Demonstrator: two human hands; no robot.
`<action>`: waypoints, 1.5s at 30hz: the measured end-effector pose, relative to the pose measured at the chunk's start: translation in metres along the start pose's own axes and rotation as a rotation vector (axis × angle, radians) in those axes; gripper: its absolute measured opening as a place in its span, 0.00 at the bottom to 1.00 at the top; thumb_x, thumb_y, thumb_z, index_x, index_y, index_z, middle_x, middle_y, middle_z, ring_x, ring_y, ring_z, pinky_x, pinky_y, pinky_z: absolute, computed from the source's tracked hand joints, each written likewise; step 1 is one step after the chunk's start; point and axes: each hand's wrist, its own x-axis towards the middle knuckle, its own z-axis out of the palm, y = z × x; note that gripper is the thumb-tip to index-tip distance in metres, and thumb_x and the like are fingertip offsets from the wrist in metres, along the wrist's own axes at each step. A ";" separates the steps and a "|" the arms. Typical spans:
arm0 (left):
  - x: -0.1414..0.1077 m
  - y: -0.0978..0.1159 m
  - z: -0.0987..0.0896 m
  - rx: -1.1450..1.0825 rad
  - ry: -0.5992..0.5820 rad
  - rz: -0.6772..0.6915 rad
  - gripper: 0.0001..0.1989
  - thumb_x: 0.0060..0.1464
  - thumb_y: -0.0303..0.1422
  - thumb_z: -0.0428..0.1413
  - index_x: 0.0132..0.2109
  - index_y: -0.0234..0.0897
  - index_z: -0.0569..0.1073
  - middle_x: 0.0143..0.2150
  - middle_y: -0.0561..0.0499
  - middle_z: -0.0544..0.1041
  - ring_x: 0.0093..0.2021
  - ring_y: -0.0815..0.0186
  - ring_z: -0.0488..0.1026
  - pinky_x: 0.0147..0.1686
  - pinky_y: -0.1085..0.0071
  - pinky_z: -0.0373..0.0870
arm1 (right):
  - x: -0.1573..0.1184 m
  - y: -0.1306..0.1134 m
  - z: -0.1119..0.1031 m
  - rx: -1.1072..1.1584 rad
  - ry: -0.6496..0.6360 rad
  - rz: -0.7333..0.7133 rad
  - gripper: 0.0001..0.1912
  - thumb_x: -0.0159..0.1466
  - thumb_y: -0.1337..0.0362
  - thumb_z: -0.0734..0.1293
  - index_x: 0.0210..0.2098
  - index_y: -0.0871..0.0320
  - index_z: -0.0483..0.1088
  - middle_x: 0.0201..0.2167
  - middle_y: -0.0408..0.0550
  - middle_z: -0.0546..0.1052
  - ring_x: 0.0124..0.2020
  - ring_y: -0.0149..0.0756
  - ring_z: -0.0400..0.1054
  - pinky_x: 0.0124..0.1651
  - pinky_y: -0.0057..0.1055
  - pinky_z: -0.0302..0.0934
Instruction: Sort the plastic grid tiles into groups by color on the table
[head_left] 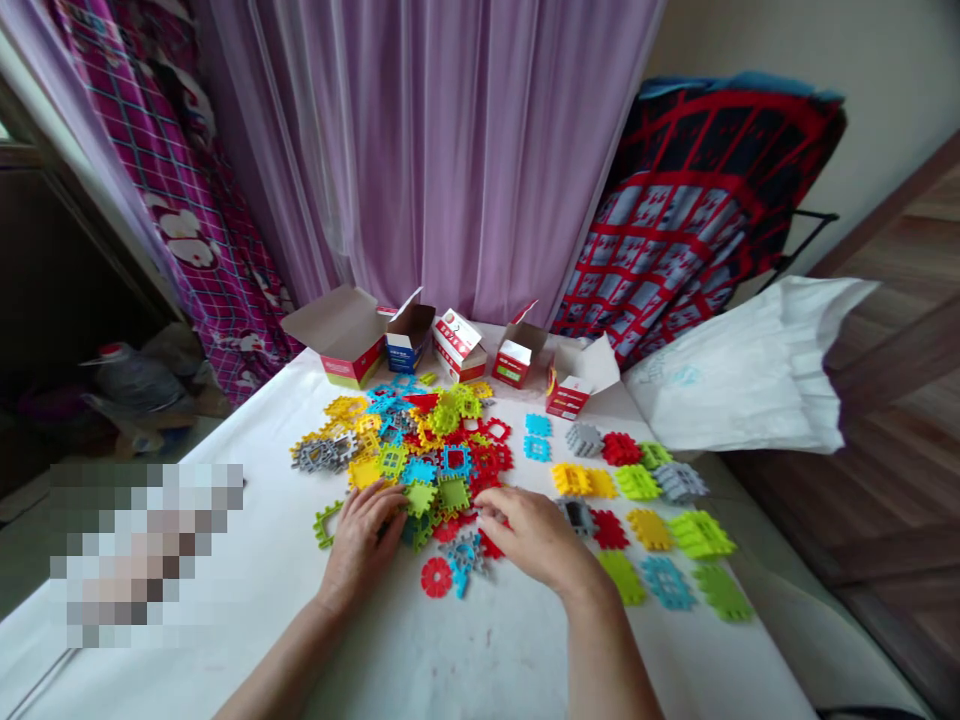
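A loose pile of toothed plastic building pieces (420, 470) in yellow, green, blue, red and grey lies in front of me. My left hand (364, 530) rests at the pile's near left edge, fingers spread and slightly bent, beside green square pieces (420, 497). At the near right edge, my right hand (529, 530) has its thumb and fingers drawn together close to red pieces; what is between the fingertips is hidden. Between the hands lie a red round piece (436, 577) and grey and blue pieces (463, 552).
Several small open cardboard boxes (352, 360) stand along the table's back edge. Sorted stacks of pieces (637, 483) are laid out at the right. A white sack (742, 370) lies at the right edge. At left, a blurred-out patch (150, 550) covers something.
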 end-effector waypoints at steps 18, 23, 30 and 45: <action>0.006 0.018 -0.023 -0.256 0.166 -0.073 0.13 0.57 0.44 0.54 0.36 0.42 0.78 0.30 0.51 0.81 0.28 0.68 0.76 0.31 0.73 0.72 | 0.005 -0.014 0.010 -0.086 -0.031 -0.066 0.14 0.65 0.62 0.65 0.50 0.53 0.74 0.44 0.47 0.81 0.47 0.40 0.75 0.47 0.32 0.62; 0.013 0.036 -0.028 -0.556 -0.057 -0.534 0.26 0.45 0.58 0.58 0.35 0.39 0.79 0.22 0.53 0.77 0.19 0.69 0.68 0.18 0.74 0.63 | 0.005 -0.016 0.011 -0.029 0.087 -0.126 0.30 0.62 0.59 0.69 0.62 0.53 0.62 0.51 0.50 0.78 0.50 0.42 0.72 0.49 0.34 0.64; 0.027 0.049 -0.032 -0.824 -0.218 -0.800 0.33 0.33 0.61 0.63 0.34 0.35 0.77 0.16 0.56 0.69 0.16 0.74 0.58 0.16 0.75 0.54 | 0.008 -0.023 0.019 -0.086 0.120 -0.177 0.25 0.61 0.58 0.69 0.56 0.54 0.66 0.48 0.50 0.77 0.46 0.42 0.73 0.45 0.35 0.65; 0.033 0.067 -0.033 -0.935 -0.282 -0.795 0.35 0.35 0.63 0.61 0.36 0.34 0.76 0.17 0.57 0.68 0.16 0.76 0.57 0.18 0.77 0.53 | 0.006 -0.020 0.015 -0.036 0.138 -0.092 0.23 0.61 0.58 0.71 0.54 0.55 0.67 0.48 0.51 0.77 0.49 0.43 0.72 0.47 0.35 0.64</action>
